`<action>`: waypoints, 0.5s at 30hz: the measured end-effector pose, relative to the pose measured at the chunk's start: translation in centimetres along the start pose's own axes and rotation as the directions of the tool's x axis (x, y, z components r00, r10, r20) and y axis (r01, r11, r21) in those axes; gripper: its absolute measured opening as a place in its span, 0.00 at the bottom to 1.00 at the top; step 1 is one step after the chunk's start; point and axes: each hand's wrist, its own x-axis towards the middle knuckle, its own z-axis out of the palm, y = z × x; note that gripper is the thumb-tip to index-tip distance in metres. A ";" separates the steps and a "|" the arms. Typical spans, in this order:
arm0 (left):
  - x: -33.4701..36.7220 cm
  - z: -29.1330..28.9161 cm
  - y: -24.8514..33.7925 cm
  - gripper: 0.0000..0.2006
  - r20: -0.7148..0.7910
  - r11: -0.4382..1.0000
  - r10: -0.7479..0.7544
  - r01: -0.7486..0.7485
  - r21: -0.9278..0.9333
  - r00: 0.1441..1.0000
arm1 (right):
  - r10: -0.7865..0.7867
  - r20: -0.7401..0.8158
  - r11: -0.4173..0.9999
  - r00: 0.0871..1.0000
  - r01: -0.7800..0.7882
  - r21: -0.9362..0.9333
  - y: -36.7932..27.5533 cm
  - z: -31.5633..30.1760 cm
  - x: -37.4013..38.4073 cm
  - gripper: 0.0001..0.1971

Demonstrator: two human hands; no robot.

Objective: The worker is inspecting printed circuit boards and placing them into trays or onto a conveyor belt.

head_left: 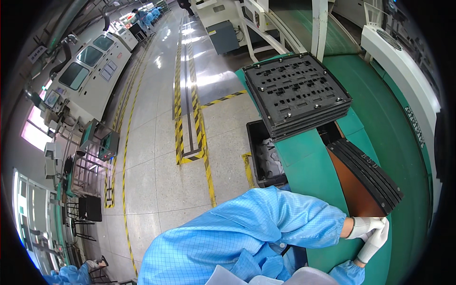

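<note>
My left hand (pixel 362 227), in a white glove, reaches over the green worktop from a blue checked sleeve. Against it, my right hand (pixel 375 243), also white-gloved, comes up from the lower edge. The two hands meet and overlap beside the near end of a brown panel (pixel 349 187). Right-hand fingers look bent and pressed together; whatever they hold is hidden. Most of the left fingers are covered. Just beyond the hands, a leaning stack of black slotted plates (pixel 365 173) lies along the brown panel.
Further back on the green worktop (pixel 304 159) sits a pile of black pocketed trays (pixel 299 90) with metal studs. A black bin (pixel 268 159) holding whitish material stands left of the worktop. White machine housing (pixel 403 66) rises at right. Yellow-black tape (pixel 192 156) marks the floor.
</note>
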 end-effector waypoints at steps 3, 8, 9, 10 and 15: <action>-0.1 0.1 0.1 0.19 -0.013 1.000 -0.002 0.002 0.011 1.000 | -0.031 -0.026 0.999 0.999 0.030 -0.038 0.9 -0.2 0.3 0.16; -0.4 0.2 0.4 0.16 -0.032 1.000 0.018 -0.018 -0.009 0.999 | -0.045 0.016 0.997 0.999 0.046 -0.063 1.2 -0.5 0.6 0.16; -0.5 0.3 0.5 0.14 -0.044 0.999 0.030 -0.030 -0.017 0.999 | -0.058 0.020 0.996 0.998 0.060 -0.071 1.3 -0.5 0.7 0.16; -0.5 0.3 0.6 0.14 -0.042 0.999 0.029 -0.030 -0.017 0.999 | -0.059 0.018 0.996 0.998 0.061 -0.071 1.3 -0.5 0.7 0.16; -0.1 0.5 0.3 0.13 -0.048 1.000 0.023 -0.023 0.011 0.999 | -0.080 0.019 0.996 0.997 0.081 -0.028 0.9 -0.4 0.4 0.16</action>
